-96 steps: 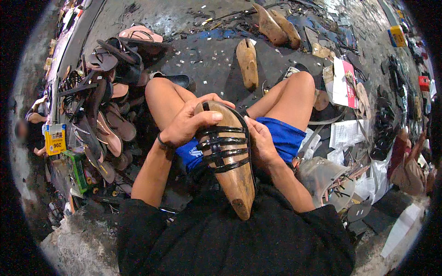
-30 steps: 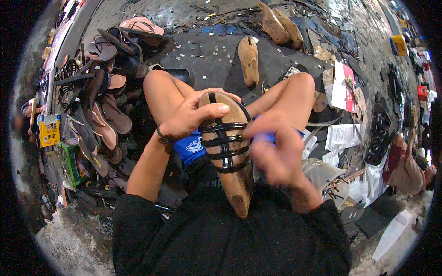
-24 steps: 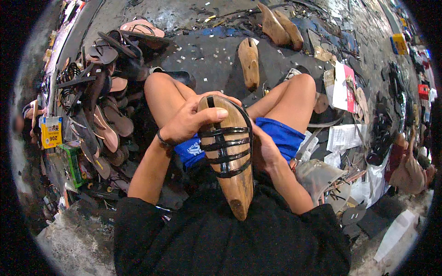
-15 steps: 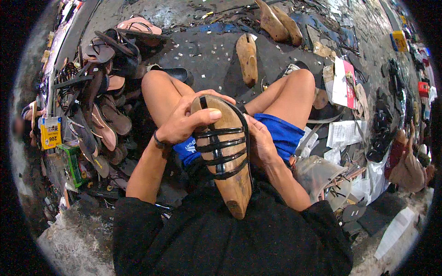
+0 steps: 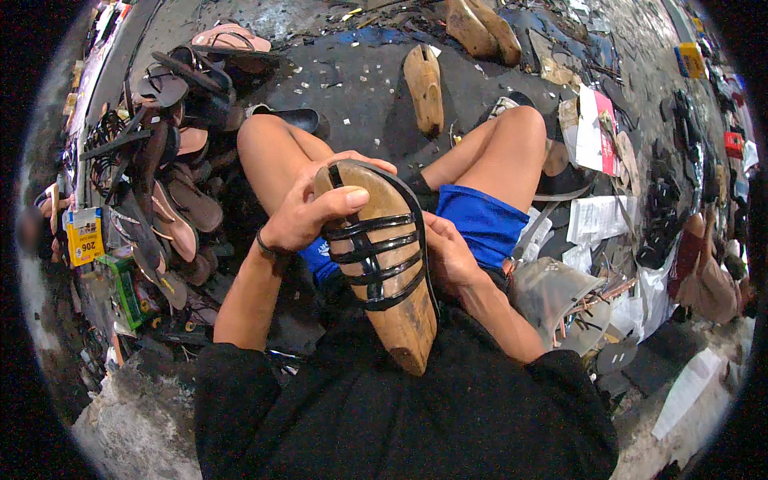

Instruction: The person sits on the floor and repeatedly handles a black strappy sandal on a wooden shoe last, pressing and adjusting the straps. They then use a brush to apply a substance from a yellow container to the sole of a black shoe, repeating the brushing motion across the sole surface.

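Note:
A wooden shoe last (image 5: 400, 320) rests on my lap, its toe pointing away from me, with several black straps (image 5: 376, 252) and a black sole rim stretched over it. My left hand (image 5: 308, 212) grips the toe end, the thumb laid across the top of the wood above the straps. My right hand (image 5: 448, 256) presses against the right side of the last beside the straps; its fingers are partly hidden behind the sole rim. I sit with knees raised, in blue shorts (image 5: 480, 224).
A pile of sandals and slippers (image 5: 168, 176) lies at my left. Another wooden last (image 5: 424, 84) stands on the dark floor ahead, two more (image 5: 480, 28) farther back. Papers, plastic and scraps (image 5: 592, 216) crowd the right. Another person (image 5: 708, 272) sits at the far right.
My right hand rose blurred in front of the last one second ago, then dropped back to its right side. The left hand's grip on the toe has stayed put.

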Available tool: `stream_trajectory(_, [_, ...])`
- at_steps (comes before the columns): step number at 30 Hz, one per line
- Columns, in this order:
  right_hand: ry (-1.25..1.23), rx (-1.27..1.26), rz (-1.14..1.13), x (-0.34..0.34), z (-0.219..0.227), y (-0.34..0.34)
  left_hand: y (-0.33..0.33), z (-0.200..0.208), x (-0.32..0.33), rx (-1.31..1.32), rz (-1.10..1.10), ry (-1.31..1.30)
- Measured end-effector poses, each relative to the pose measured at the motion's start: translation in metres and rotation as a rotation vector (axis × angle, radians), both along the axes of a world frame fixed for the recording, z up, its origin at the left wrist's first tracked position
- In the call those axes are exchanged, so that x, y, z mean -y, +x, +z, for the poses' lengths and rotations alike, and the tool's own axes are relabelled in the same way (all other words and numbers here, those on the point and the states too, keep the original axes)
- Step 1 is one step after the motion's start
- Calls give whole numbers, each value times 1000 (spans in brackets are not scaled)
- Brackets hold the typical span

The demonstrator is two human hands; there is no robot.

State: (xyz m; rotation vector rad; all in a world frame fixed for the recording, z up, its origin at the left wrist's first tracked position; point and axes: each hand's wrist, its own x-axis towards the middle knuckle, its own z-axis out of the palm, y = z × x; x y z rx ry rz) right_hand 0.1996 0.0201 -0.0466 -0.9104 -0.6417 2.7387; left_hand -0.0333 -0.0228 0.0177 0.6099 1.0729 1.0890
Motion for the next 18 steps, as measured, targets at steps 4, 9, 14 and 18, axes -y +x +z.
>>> stream_trajectory(4, [-176, -90, 36, -3, -1, 9, 1, 1, 2, 13, 31, -15])
stream_trajectory(9, [17, -89, 75, 5, -5, 13, 1, -1, 4, -28, 29, -9])
stream_trajectory(14, [640, 292, 198, -35, -7, 14, 4, 0, -2, 13, 11, 23])
stream_trajectory(18, [1060, 171, 171, -109, 79, -34, 28, -13, -32, -41, 68, 120])
